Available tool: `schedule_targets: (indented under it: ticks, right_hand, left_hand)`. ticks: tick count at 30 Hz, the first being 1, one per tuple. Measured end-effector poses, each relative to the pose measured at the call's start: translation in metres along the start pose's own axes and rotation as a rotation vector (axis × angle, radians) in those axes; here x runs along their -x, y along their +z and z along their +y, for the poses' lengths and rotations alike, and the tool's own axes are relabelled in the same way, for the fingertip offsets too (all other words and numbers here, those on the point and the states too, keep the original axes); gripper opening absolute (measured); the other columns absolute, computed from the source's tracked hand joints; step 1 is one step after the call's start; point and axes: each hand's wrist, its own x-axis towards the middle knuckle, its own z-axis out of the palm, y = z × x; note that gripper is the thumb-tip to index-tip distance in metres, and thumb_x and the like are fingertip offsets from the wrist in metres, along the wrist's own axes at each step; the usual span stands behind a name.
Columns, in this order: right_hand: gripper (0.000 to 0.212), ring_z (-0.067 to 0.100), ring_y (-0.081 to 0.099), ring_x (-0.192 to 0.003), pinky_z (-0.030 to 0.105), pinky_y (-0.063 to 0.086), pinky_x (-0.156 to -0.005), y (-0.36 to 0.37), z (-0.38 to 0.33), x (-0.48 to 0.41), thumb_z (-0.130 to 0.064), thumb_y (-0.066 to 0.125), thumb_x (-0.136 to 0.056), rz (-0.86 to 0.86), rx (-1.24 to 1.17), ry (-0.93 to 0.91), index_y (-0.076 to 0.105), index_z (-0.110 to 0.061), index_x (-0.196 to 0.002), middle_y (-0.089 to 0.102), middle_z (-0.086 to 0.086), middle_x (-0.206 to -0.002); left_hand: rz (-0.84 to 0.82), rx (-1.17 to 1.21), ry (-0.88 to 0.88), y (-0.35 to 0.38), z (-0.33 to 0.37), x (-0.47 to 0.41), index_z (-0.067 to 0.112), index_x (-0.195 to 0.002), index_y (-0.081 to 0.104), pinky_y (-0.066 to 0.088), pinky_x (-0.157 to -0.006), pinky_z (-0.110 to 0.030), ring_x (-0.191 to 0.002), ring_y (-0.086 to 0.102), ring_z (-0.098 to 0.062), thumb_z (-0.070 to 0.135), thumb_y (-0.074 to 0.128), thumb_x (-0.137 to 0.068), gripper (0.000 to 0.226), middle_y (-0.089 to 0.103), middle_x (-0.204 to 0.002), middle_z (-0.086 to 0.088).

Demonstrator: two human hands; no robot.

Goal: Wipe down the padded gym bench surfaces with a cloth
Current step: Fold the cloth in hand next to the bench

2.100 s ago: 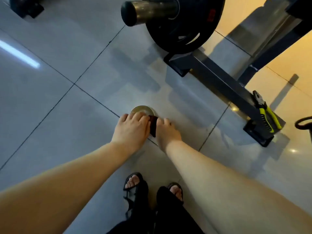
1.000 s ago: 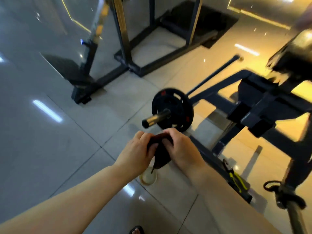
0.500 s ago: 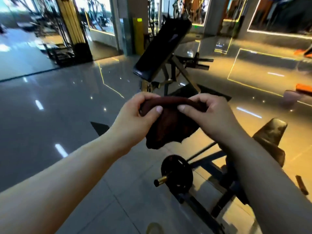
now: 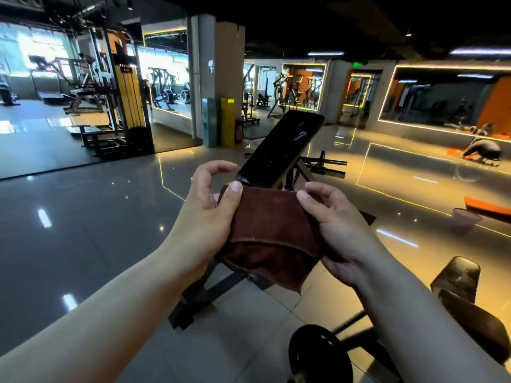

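Cloth [image 4: 272, 233], dark brown and folded, hangs in mid-air between both hands, in front of the inclined bench pad [image 4: 279, 150] and not touching it. It hides the pad's lower end and part of the frame. Weight plate [image 4: 318, 355] is cut off by the bottom edge. Second pad [image 4: 456, 275] at right sits partly behind the right forearm. Far machines are blurry.

Left hand [image 4: 206, 214]: thumb clamps the cloth's top left corner, other fingers loosely hooked above the fabric; what backs the thumb is hidden. Right hand [image 4: 336, 230]: thumb on the top right corner, fingers curled, cloth edge tucked under the palm.
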Motion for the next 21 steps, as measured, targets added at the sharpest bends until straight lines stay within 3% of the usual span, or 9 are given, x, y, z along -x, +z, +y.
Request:
schedule_targets:
  ticks: [3, 6, 10, 15, 18, 21]
  right_hand:
    - [0.024, 0.021, 0.075, -0.081, 0.031, 0.062, -0.067, 0.038, 0.004, -0.014, -0.012, 0.07, -0.091, -0.012, -0.078, 0.074, 0.068, -0.008, -0.114, 0.074, 0.017, -0.103]
    - [0.05, 0.027, 0.074, -0.096, 0.032, 0.062, -0.075, 0.06, 0.009, -0.03, 0.006, 0.069, -0.079, -0.125, -0.198, 0.102, 0.064, -0.01, -0.126, 0.07, 0.02, -0.115]
    - [0.067, 0.029, 0.071, -0.107, 0.03, 0.059, -0.08, 0.079, 0.03, -0.062, 0.015, 0.07, -0.068, -0.289, 0.063, 0.061, 0.065, -0.015, -0.128, 0.072, 0.014, -0.119]
    - [0.064, 0.021, 0.073, -0.101, 0.027, 0.06, -0.078, 0.095, 0.046, -0.116, 0.019, 0.066, -0.069, -0.235, 0.026, 0.02, 0.067, -0.013, -0.125, 0.075, 0.011, -0.112]
    - [0.051, 0.014, 0.074, -0.094, 0.02, 0.058, -0.071, 0.093, 0.048, -0.153, 0.013, 0.07, -0.077, -0.207, 0.178, -0.079, 0.07, -0.014, -0.12, 0.075, 0.005, -0.111]
    - [0.037, -0.001, 0.063, -0.104, 0.015, 0.055, -0.079, 0.083, 0.044, -0.198, -0.003, 0.074, -0.084, -0.116, 0.574, -0.335, 0.072, -0.028, -0.111, 0.061, -0.014, -0.124]
  left_hand:
    - [-0.06, 0.015, -0.038, -0.048, 0.0, -0.019, 0.018, -0.115, 0.064, 0.05, -0.056, -0.018, -0.066, 0.064, -0.005, 0.013, 0.055, -0.1, 0.018, 0.069, -0.074, 0.008]
    - [-0.118, 0.121, -0.134, -0.088, -0.003, -0.042, 0.017, -0.124, 0.062, 0.056, -0.065, -0.023, -0.083, 0.068, -0.015, -0.004, 0.057, -0.094, 0.037, 0.073, -0.098, -0.005]
    - [-0.128, 0.184, -0.133, -0.117, -0.02, -0.07, 0.016, -0.132, 0.056, 0.056, -0.067, -0.023, -0.086, 0.07, -0.017, -0.014, 0.055, -0.09, 0.051, 0.073, -0.101, -0.008]
    - [-0.101, 0.192, -0.116, -0.135, -0.049, -0.111, 0.018, -0.13, 0.059, 0.057, -0.069, -0.025, -0.088, 0.068, -0.019, -0.009, 0.059, -0.09, 0.048, 0.069, -0.106, -0.012]
    - [-0.191, 0.026, -0.122, -0.143, -0.062, -0.145, 0.017, -0.129, 0.06, 0.059, -0.08, -0.029, -0.099, 0.069, -0.022, -0.008, 0.072, -0.078, 0.058, 0.068, -0.116, -0.011]
    - [-0.208, -0.33, -0.076, -0.138, -0.074, -0.191, 0.028, -0.123, 0.064, 0.059, -0.085, -0.03, -0.098, 0.071, -0.012, -0.003, 0.077, -0.08, 0.054, 0.071, -0.111, 0.0]
